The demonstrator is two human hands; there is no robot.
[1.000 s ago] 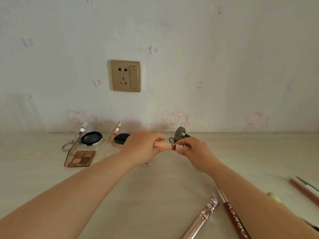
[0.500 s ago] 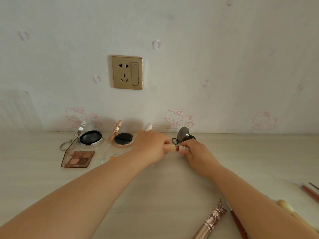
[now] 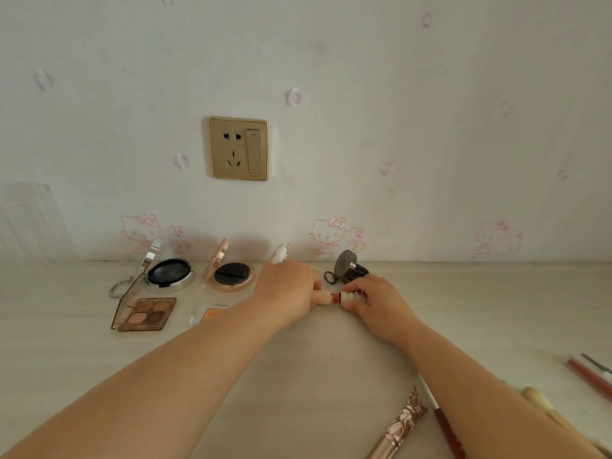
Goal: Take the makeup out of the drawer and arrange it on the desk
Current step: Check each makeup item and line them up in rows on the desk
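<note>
Left hand (image 3: 287, 289): fingers curled round the peach-coloured cap (image 3: 323, 297) of a lipstick, gripping it; only the cap's open end shows past the knuckles. Right hand (image 3: 376, 301): thumb and fingers pinch the lipstick base (image 3: 351, 297), a pale, banded tube. Both hands rest low over the desk (image 3: 496, 303), near its back edge, and between them a short red-brown stretch of the lipstick bullet (image 3: 335, 297) is exposed, so cap and base are apart by a narrow gap. The item lies horizontal, parallel to the wall.

Behind the right hand: a small dark round jar (image 3: 351, 270) with its lid tipped up and a ring attached at its left. Behind the left hand: a white-and-pink lid (image 3: 281, 253), mostly hidden, so its item cannot be identified.

Left group, along the wall: silver cushion compact (image 3: 167, 276), open, mirror raised, dark puff inside; rose-gold compact (image 3: 231, 274), open, dark puff inside; eyeshadow palette (image 3: 144, 313) in brown tones, clear lid raised, with a metal ring beside it. A clear case with orange contents (image 3: 207, 314) is partly covered by the left forearm.

Bottom edge, cut off: ornate rose-gold tube (image 3: 399, 429); dark red pencil (image 3: 443, 425), partly under the right forearm. Right edge, cut off: red pencil (image 3: 589, 377), pale-handled brush (image 3: 543, 402).

Wall: gold socket plate (image 3: 238, 149), cartoon-cat wallpaper.
</note>
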